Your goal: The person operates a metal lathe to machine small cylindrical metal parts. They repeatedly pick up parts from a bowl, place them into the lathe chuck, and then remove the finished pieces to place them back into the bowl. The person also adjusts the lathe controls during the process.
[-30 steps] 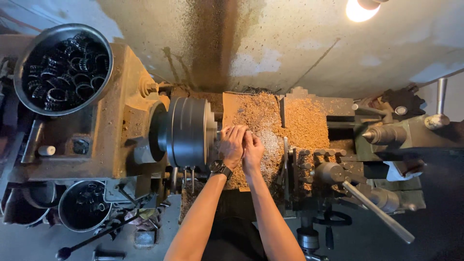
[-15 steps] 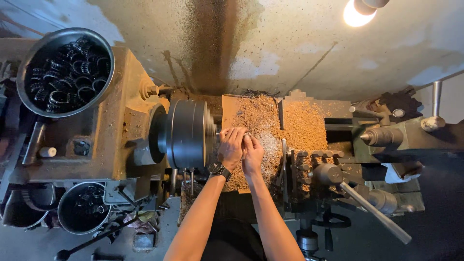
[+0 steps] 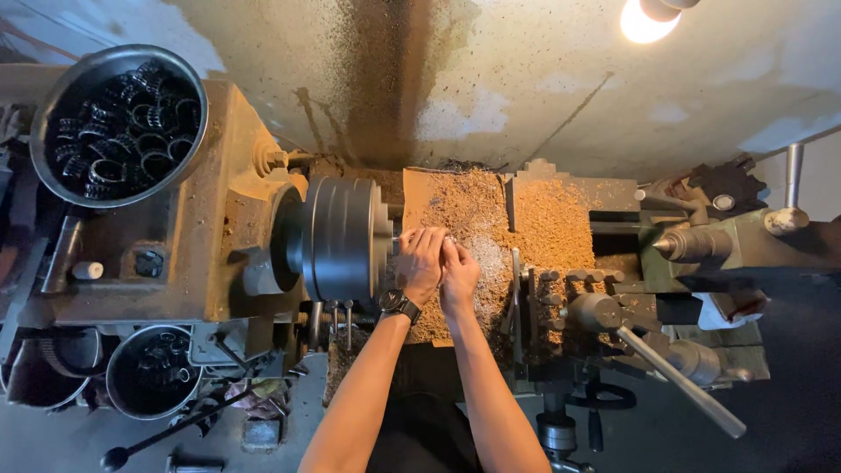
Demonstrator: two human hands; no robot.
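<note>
I look down on a metal lathe. My left hand (image 3: 422,261), with a black wristwatch, and my right hand (image 3: 459,273) are pressed together just right of the dark round chuck (image 3: 343,236). Both curl around a small shiny workpiece (image 3: 405,236) at the chuck's face; the part itself is mostly hidden by my fingers. Under my hands the lathe bed (image 3: 491,219) is covered in brass-coloured chips.
A large metal bowl (image 3: 53,105) of dark rings sits on the headstock at upper left. A smaller bucket (image 3: 123,372) of rings stands at lower left. The tool post (image 3: 561,302) with a long lever (image 3: 679,381) and the tailstock (image 3: 727,241) lie right. A lit lamp (image 3: 648,17) hangs above.
My hands stay at the chuck face, shifting only slightly. The view has drifted a little; nothing else moved.
</note>
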